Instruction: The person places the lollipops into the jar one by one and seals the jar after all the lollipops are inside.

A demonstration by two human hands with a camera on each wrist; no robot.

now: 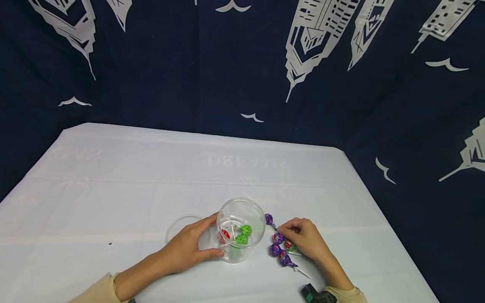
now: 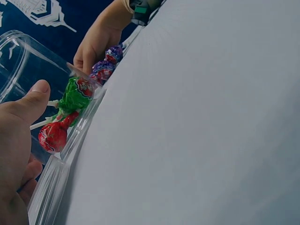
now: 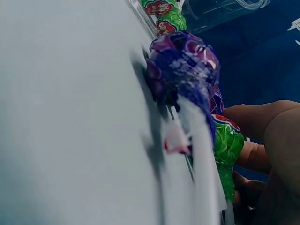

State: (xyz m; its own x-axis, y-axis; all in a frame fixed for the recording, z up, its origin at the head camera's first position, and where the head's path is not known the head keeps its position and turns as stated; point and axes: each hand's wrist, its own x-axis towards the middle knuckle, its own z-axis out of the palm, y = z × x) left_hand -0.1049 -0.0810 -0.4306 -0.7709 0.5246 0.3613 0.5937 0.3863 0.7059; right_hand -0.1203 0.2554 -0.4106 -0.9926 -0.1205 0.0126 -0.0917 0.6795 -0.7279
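My left hand [image 1: 189, 244] grips a clear plastic jar [image 1: 246, 252] from its left side, thumb in front and fingers behind. Inside it lie a red lollipop [image 2: 53, 137] and green lollipops [image 1: 241, 239]. My right hand [image 1: 305, 237] is beside the jar, its thumb and forefinger pinching at the stick of the farthest purple lollipop [image 1: 268, 218]. Close under that hand are more purple lollipops [image 1: 275, 250] and a green-and-red one [image 1: 289, 245]. In the right wrist view, a purple lollipop [image 3: 183, 70] stands large in front, partly hiding the fingers.
A clear round lid [image 1: 189, 216] lies on the white tablecloth [image 1: 113, 202], partly behind my left hand. Dark blue printed cloth [image 1: 170, 84] hangs past the table's far edge. A black device [image 1: 318, 296] sits by my right sleeve. One small dark speck [image 1: 110, 243] lies at left.
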